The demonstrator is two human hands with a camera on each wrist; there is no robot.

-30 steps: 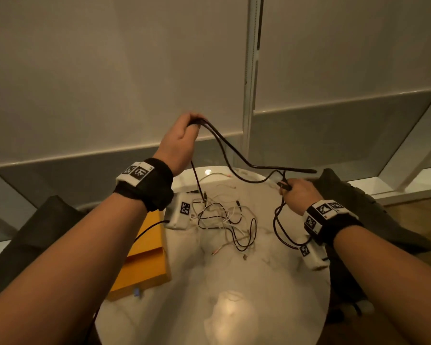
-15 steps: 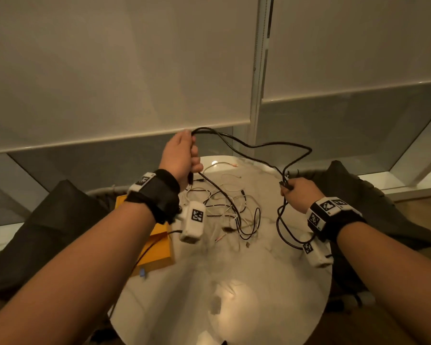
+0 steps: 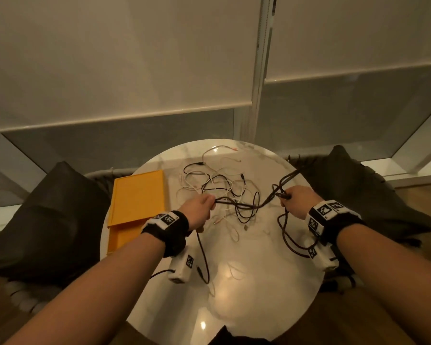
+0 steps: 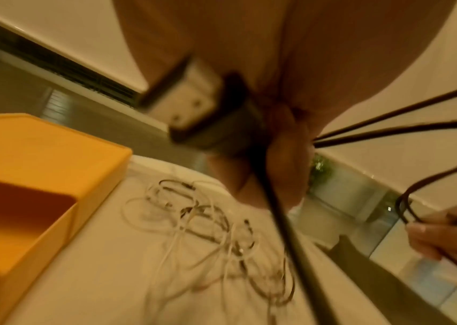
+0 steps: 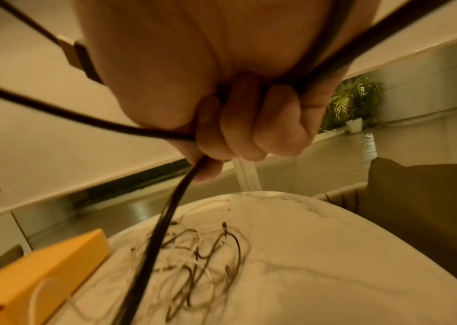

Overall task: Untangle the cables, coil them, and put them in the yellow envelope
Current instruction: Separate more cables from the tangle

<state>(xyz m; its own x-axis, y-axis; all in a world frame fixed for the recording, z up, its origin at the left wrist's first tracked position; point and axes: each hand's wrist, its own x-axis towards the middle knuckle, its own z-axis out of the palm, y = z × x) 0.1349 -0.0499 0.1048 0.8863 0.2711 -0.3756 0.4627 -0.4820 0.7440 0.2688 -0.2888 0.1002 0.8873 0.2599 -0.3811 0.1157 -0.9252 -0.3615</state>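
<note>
A thick black cable (image 3: 244,206) stretches between both hands over the round white table (image 3: 259,295). My left hand (image 3: 199,211) grips one part of it, its USB plug (image 4: 191,105) sticking out by the palm and a length hanging down (image 3: 203,255). My right hand (image 3: 294,199) clenches several loops of the same cable (image 5: 166,217), which droop below the wrist (image 3: 288,235). A tangle of thin black and white cables (image 3: 219,188) lies on the table behind. The yellow envelope (image 3: 137,197) lies flat at the table's left edge, flap toward me.
Dark cushioned chairs (image 3: 47,220) (image 3: 373,190) flank the table on the left and right. A window with lowered roller blinds (image 3: 135,58) stands behind. A potted plant (image 5: 355,105) shows outside in the right wrist view.
My left hand has come down from head height to just above the table, bringing the black cable with it. The right hand has stayed roughly in place, still holding the loops.
</note>
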